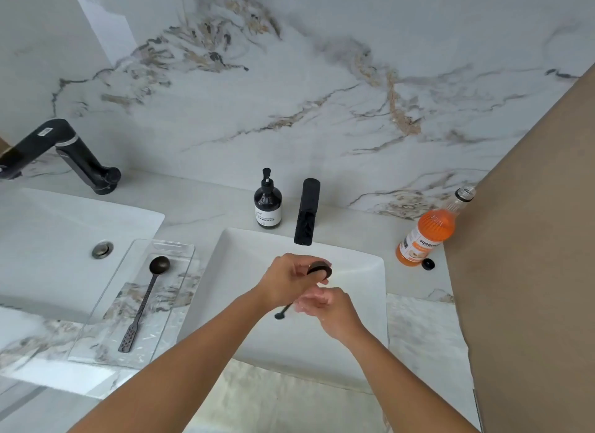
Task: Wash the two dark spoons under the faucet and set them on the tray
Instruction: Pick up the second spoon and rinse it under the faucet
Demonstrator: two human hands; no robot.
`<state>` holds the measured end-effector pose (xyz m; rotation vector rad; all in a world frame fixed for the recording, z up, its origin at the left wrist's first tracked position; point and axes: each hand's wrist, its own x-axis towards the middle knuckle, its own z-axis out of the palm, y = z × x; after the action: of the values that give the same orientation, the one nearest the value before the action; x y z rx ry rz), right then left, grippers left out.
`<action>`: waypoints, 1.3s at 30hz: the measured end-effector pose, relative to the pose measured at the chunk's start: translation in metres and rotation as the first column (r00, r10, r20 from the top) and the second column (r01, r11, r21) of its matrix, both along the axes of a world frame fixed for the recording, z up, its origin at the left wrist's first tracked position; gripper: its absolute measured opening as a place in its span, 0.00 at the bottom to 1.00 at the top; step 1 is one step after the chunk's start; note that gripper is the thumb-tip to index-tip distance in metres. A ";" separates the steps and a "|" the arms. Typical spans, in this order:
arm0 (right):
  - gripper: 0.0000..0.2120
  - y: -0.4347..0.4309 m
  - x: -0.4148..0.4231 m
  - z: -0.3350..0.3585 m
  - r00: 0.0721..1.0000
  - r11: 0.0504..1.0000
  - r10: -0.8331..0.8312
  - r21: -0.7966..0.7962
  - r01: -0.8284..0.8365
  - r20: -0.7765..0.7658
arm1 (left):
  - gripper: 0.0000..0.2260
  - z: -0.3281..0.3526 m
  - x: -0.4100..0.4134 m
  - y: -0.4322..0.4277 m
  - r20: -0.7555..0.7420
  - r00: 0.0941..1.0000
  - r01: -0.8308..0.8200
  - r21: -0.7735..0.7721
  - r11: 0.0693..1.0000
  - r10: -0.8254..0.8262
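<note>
One dark spoon is over the white sink, just below the black faucet. My left hand pinches its bowl, thumb across it. My right hand is wrapped around the handle, whose round end sticks out at lower left. The second dark spoon lies lengthwise on the clear tray, bowl toward the wall. I cannot see a water stream.
A dark soap pump bottle stands left of the faucet. An uncapped orange drink bottle and its black cap sit right of the sink. A second sink with a black faucet is at left. A brown wall borders the right.
</note>
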<state>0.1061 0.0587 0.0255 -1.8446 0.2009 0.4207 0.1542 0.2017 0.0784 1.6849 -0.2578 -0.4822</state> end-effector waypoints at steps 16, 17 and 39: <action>0.15 0.011 -0.017 0.020 0.989 0.995 -0.056 -0.080 0.068 0.139 | 0.14 0.029 -0.004 0.002 -0.354 0.930 -0.185 -0.221 0.958 0.098; 0.16 0.010 -0.019 0.020 0.988 0.994 -0.054 -0.087 0.067 0.148 | 0.13 0.028 -0.008 0.004 -0.334 0.936 -0.182 -0.191 0.965 0.110; 0.15 0.033 -0.022 0.034 0.960 0.982 0.008 -0.181 0.044 0.279 | 0.05 0.012 -0.035 0.017 0.114 0.940 -0.323 -0.001 0.946 0.321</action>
<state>0.0839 0.0916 0.0599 -2.0610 0.0649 0.1271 0.1197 0.2184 0.0903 1.7331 -0.0559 -0.1443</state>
